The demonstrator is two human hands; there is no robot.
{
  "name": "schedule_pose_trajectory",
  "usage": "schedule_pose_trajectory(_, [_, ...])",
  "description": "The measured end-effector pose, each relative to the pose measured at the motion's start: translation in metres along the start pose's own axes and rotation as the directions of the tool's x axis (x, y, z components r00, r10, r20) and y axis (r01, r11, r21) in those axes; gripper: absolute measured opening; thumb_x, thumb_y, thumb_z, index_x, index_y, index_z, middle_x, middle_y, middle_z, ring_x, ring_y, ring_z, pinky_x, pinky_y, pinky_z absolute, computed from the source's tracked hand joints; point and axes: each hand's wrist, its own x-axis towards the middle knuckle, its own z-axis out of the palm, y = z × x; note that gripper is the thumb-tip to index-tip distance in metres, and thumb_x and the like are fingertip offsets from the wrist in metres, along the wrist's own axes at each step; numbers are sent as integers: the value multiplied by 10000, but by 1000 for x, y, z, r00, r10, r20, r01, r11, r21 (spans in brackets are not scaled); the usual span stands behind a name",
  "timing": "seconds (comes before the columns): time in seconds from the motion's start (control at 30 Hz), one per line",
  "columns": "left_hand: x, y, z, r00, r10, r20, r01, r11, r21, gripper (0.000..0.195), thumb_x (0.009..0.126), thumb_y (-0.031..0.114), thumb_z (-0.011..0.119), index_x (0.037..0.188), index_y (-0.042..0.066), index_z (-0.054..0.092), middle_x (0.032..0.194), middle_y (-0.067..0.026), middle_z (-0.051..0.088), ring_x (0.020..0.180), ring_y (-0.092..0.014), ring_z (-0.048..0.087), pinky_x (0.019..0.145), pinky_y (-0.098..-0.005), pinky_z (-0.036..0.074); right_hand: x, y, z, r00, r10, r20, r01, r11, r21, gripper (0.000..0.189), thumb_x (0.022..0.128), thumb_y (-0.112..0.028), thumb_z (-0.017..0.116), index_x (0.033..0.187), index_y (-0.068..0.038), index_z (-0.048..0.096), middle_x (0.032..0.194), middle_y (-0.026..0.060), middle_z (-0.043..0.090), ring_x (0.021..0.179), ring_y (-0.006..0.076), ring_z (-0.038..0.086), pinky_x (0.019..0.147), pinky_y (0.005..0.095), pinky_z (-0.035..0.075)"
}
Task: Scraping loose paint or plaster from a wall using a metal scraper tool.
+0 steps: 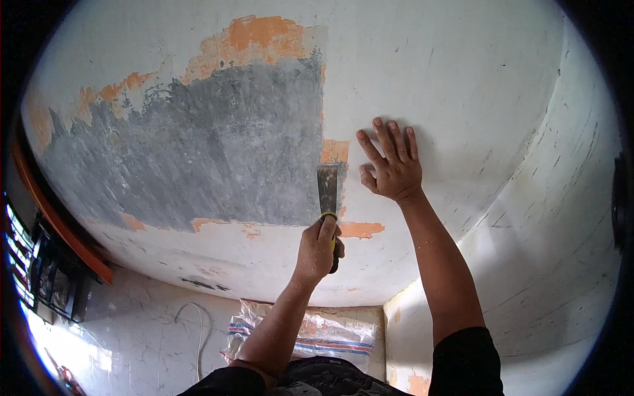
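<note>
My left hand (317, 247) is closed round the yellow and black handle of a putty knife (327, 188). Its broad metal blade points up and lies against the wall at the right edge of a large bare grey patch (247, 143). Orange paint (334, 151) shows just above the blade tip, with another orange strip (364, 229) to the right of the handle. My right hand (394, 163) rests on the white wall (460, 89), right of the patch, fingers spread and holding nothing. White paint surrounds the grey area, and ragged orange remnants (257, 34) run along its top.
A scuffed white side wall (559, 198) meets this wall at the right. Below lie a clear plastic sheet or sack with striped bands (334, 345) and a pale cable (200, 326) on the tiled floor (148, 346). An orange-brown frame (59, 213) stands at the left.
</note>
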Motion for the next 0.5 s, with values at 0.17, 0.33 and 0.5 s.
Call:
schedule_pose_trajectory(0.17, [2,40,5,998,63,25,-64,998,29,396,1032,324,410,821,6,515,612,-43,499,472,-125,530,445,-282,398,0,-3,-3,998,7,59,-9,999,31,578,875,-394,443,1436,-256,466,1534,95,353,1432,295,277,1172,520,172])
schedule_pose_trajectory(0.33, [-8,0,-1,1000,-10,-20,10,1000,9,388,1029,327,409,830,10,510,654,-40,496,476,-121,528,452,-280,401,-3,-2,2,1000,13,13,-14,998,54,624,854,-379,450,1470,-290,404,1563,59,298,1461,260,215,1194,513,112])
schedule_pose_trajectory(0.5, [-2,50,5,999,16,41,-16,1000,-7,382,1028,326,394,822,22,499,591,-45,489,473,-115,526,452,-272,392,-3,0,1,999,13,30,-15,999,43,618,871,-403,447,1476,-292,389,1571,55,281,1464,258,206,1195,509,110])
